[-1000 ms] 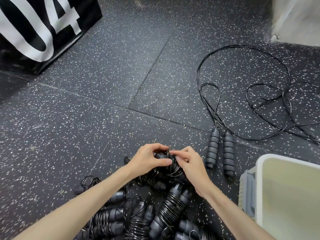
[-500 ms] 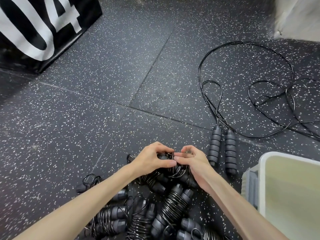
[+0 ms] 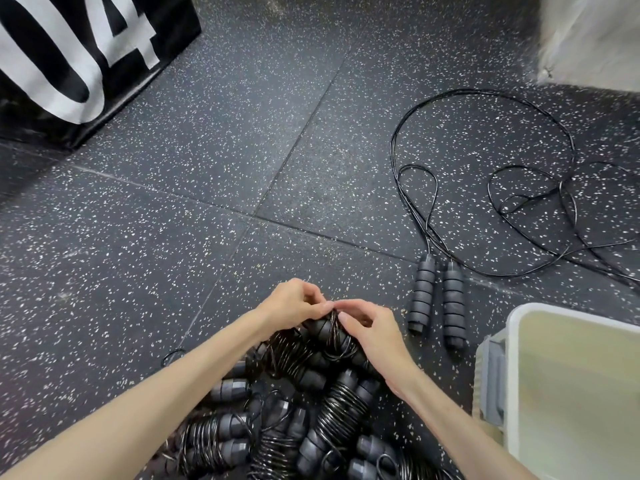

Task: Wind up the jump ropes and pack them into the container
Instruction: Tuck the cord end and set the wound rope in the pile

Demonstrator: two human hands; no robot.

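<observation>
A wound black jump rope (image 3: 331,336) sits on top of a pile of several wound ropes (image 3: 304,420) on the floor. My left hand (image 3: 292,303) and my right hand (image 3: 369,329) meet over it, and both pinch its thin cord at the top of the coil. An unwound jump rope (image 3: 436,296) lies to the right, its two ribbed handles side by side and its cord looping away over the floor. The white container (image 3: 568,393) stands at the lower right, its inside pale and bare where visible.
Speckled dark rubber floor tiles (image 3: 207,168) spread ahead. A black box with large white digits (image 3: 76,53) stands at the upper left. A pale wall corner (image 3: 588,39) is at the upper right. More loose cord (image 3: 540,199) tangles at the right.
Both hands have stayed on the same wound rope, fingertips working closer together at the top of the coil. The view has dipped and shifted slightly.
</observation>
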